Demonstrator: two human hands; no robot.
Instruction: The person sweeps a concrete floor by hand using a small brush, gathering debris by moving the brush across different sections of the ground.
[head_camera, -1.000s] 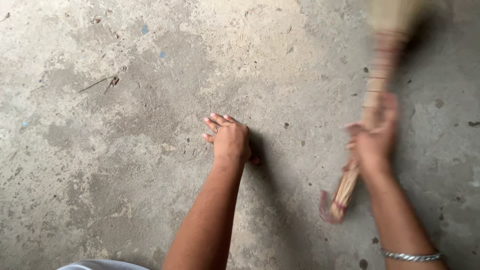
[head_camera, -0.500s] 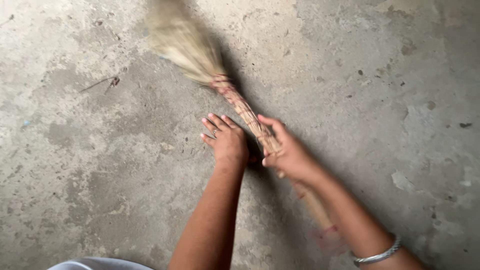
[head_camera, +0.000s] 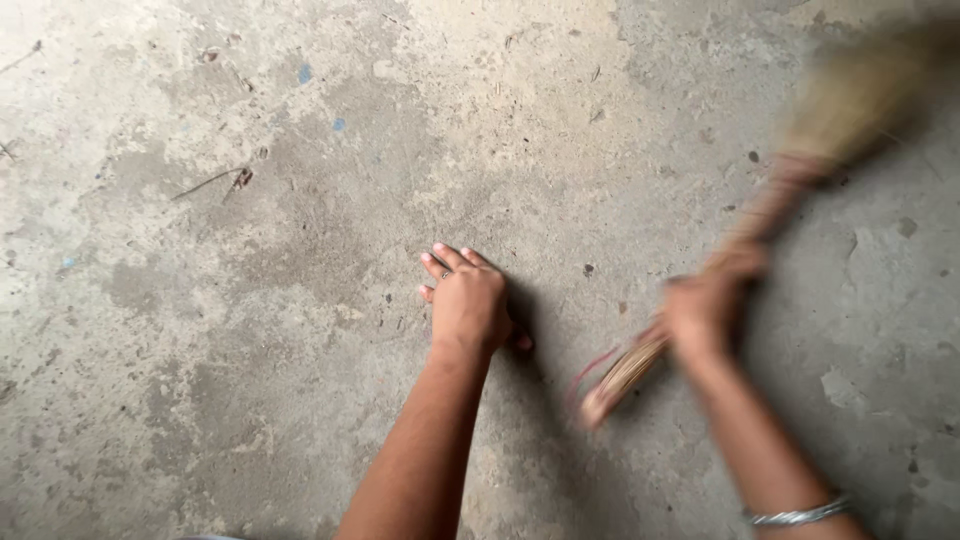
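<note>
My left hand (head_camera: 466, 303) rests flat on the grey concrete floor (head_camera: 250, 300), fingers spread a little, a ring on one finger, holding nothing. My right hand (head_camera: 708, 305), blurred by motion, grips the bound handle of a straw hand broom (head_camera: 790, 175). The broom's bristle head points up and to the right, near the top right corner. Its handle end sticks out below my fist, tied with red thread. A metal bangle (head_camera: 800, 515) sits on my right wrist.
A thin twig with a small dark bit (head_camera: 215, 181) lies on the floor at upper left. Small blue specks (head_camera: 304, 73) and dark spots mark the concrete. Stains and rough patches cover the floor.
The broom swung from the right across to the upper left, over my left hand, then back out to the upper right. My left hand stayed planted on the floor.
</note>
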